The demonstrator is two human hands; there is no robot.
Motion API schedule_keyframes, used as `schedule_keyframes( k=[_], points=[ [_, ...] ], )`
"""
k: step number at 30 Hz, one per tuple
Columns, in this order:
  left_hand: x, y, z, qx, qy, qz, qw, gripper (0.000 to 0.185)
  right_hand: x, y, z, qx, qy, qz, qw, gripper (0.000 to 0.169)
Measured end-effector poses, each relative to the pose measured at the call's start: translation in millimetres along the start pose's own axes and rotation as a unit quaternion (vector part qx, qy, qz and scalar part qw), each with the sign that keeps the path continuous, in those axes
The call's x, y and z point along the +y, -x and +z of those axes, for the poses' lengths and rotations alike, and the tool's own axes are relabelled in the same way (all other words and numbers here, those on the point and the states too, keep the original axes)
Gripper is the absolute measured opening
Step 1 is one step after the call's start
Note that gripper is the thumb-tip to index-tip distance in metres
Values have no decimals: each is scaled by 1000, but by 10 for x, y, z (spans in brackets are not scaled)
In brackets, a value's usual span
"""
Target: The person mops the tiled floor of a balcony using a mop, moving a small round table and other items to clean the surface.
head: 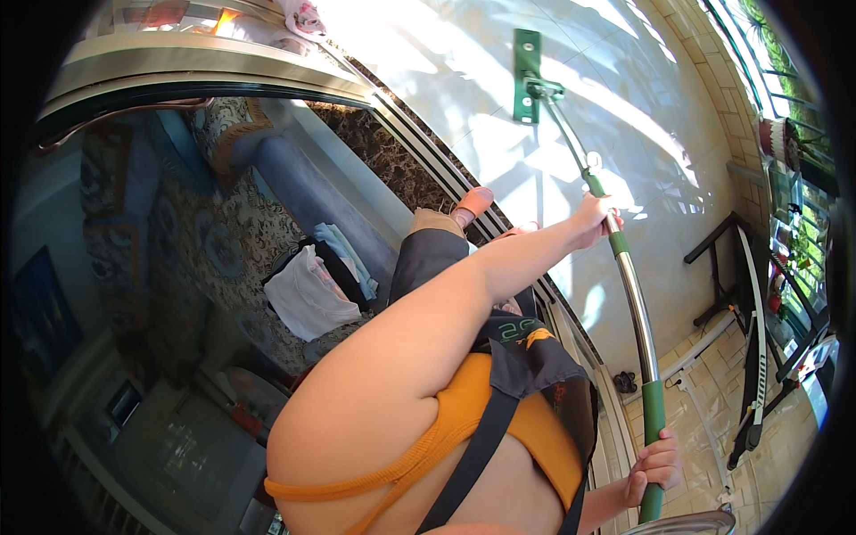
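A flat mop with a green rectangular head point(527, 77) rests on the glossy tiled floor point(602, 294) outside the door track. Its pole point(635, 301) is shiny metal with green sleeves and slants down to the right of my body. My left hand point(595, 219) is wrapped around the upper pole, just below a green collar, with my arm stretched across my front. Near the pole's lower end, my right hand point(657, 465) grips the long green handle sleeve point(653, 411). Whatever is under the mop head is hidden.
A sliding door track point(441, 164) runs diagonally beside my slippers point(476, 202). On the left, folded clothes point(314, 291) lie on a patterned sofa point(227, 221). A black metal frame point(752, 374) stands at right, near dark shoes point(624, 382) and a flowerpot point(777, 140).
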State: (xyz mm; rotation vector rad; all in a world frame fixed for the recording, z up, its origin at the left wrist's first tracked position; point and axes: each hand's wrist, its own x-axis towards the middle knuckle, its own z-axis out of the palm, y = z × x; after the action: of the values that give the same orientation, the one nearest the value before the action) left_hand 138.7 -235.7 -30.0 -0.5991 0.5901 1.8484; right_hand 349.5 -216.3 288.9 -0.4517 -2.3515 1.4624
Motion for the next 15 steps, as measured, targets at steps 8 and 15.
schedule_keyframes(
  k=[8, 15],
  points=[
    [226, 414, -521, 30, 88, 55, 994, 11, 363, -684, -354, -151, -176, -42, 972, 26],
    [865, 221, -798, 47, 90, 217, 971, 15, 561, -1465, 148, -271, -274, -121, 915, 28]
  ],
)
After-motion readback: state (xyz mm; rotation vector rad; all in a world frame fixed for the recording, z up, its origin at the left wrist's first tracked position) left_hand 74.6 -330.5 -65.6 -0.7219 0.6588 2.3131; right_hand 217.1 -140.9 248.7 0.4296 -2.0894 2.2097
